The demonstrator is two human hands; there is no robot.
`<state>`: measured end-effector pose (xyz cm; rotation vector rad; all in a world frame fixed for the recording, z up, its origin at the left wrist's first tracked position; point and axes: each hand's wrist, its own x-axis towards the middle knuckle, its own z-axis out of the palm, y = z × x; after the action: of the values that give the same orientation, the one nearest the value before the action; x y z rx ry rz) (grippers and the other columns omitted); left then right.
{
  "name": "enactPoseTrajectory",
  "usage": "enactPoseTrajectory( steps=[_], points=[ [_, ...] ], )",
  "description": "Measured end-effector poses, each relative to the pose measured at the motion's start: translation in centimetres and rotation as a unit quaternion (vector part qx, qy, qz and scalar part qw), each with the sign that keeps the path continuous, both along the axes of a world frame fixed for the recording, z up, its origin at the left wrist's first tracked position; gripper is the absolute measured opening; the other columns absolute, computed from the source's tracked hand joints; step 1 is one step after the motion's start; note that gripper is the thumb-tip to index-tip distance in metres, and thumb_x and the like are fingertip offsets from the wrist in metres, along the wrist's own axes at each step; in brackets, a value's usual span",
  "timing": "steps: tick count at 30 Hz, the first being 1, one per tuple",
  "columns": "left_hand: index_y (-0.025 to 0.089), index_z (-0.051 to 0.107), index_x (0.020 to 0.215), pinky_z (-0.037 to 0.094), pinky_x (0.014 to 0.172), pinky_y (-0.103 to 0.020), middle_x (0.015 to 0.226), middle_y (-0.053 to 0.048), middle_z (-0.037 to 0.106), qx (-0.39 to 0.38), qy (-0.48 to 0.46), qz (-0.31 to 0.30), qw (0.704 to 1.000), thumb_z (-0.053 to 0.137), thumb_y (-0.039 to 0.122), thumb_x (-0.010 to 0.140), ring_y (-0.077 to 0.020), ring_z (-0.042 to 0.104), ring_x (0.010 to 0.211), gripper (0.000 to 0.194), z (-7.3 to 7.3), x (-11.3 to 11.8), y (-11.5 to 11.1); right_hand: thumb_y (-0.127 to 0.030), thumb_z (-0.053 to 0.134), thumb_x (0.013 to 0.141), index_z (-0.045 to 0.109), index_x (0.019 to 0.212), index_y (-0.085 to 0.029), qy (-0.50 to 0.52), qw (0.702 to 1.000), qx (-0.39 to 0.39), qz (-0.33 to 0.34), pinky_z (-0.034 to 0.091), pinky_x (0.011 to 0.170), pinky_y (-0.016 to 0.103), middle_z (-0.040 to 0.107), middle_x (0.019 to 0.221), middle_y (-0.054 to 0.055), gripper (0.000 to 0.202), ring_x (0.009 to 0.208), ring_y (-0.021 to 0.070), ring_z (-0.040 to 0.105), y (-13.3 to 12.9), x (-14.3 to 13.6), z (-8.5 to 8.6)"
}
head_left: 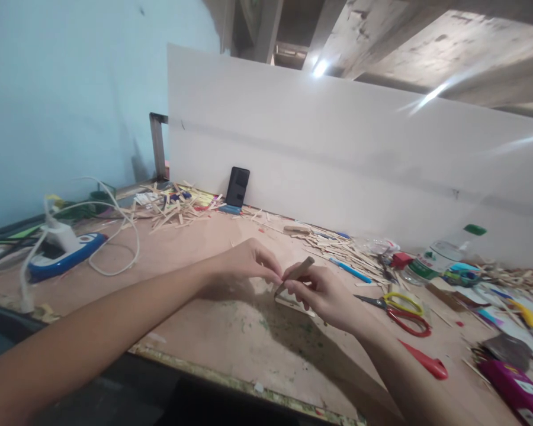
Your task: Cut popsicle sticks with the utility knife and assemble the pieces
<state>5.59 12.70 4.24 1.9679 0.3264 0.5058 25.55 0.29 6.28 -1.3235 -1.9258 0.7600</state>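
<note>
My right hand (322, 294) is closed around a flat grey-brown stick (301, 268), which slants up past the thumb and fingers. From the left, my left hand (251, 263) reaches in with thumb and fingertips pinched together at the stick's lower end, touching or nearly touching the right fingertips. What the left fingers pinch is too small to make out. Just below both hands, a pale thin wooden piece (295, 305) shows partly, the right hand covering some of it. To the right of that hand lie scissors (404, 310) with yellow and red handles.
Loose wooden sticks (346, 251) lie along the back, with another pile (177, 207) at left. A phone (238, 188) leans upright against the white board (337, 148). A blue pen (350, 270), red-handled tool (426, 360), bottle (439, 257) and power strip (66, 260) surround the work area.
</note>
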Motion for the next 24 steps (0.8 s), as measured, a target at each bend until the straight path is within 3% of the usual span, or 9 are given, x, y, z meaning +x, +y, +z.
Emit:
enactPoseTrajectory(
  steps=[4,8,15,20,24],
  points=[
    [0.018,0.086,0.081,0.050,0.073,-0.024,0.081,-0.004,0.080,-0.003,-0.002,-0.006,1.000,0.083,0.030,0.077,-0.0164,0.069,0.077,0.013,-0.04,0.05,0.02,-0.036,0.059,0.095,0.074,0.086,-0.019,0.001,1.000,0.015,-0.004,0.055,0.065,0.030,0.077,0.096,0.010,0.024,0.077,0.0203,0.070,-0.07,-0.12,-0.10],
    [0.018,0.085,0.081,0.051,0.073,-0.025,0.080,-0.004,0.080,-0.006,-0.006,-0.007,1.000,0.084,0.028,0.075,-0.0165,0.069,0.077,0.012,-0.14,0.10,0.08,-0.029,0.064,0.091,0.075,0.082,-0.020,-0.014,1.000,0.003,0.012,0.054,0.070,0.031,0.078,0.086,0.008,0.017,0.078,0.0218,0.071,-0.18,-0.45,-0.30],
    [0.018,0.085,0.082,0.049,0.071,-0.024,0.080,-0.003,0.079,-0.002,-0.005,-0.008,1.000,0.084,0.028,0.077,-0.0154,0.068,0.077,0.012,-0.17,0.05,0.10,-0.038,0.060,0.094,0.072,0.087,-0.019,0.012,1.000,0.010,-0.018,0.049,0.054,0.028,0.076,0.088,0.008,0.024,0.058,0.0151,0.059,0.05,0.13,-0.05],
    [0.017,0.085,0.082,0.049,0.071,-0.024,0.079,-0.004,0.079,0.000,-0.001,-0.008,1.000,0.083,0.030,0.078,-0.0154,0.068,0.076,0.014,0.00,-0.01,-0.01,-0.040,0.058,0.095,0.073,0.090,-0.017,0.015,1.000,0.007,-0.022,0.049,0.054,0.027,0.073,0.082,0.007,0.027,0.059,0.0155,0.060,0.21,0.02,-0.21],
    [0.017,0.085,0.081,0.049,0.073,-0.024,0.079,-0.003,0.079,-0.003,-0.001,-0.007,1.000,0.083,0.028,0.076,-0.0161,0.069,0.077,0.012,-0.07,0.04,-0.02,-0.030,0.065,0.088,0.076,0.083,-0.017,0.002,1.000,-0.005,0.000,0.052,0.062,0.028,0.075,0.082,0.007,0.018,0.068,0.0180,0.067,0.07,-0.38,-0.38]
  ],
)
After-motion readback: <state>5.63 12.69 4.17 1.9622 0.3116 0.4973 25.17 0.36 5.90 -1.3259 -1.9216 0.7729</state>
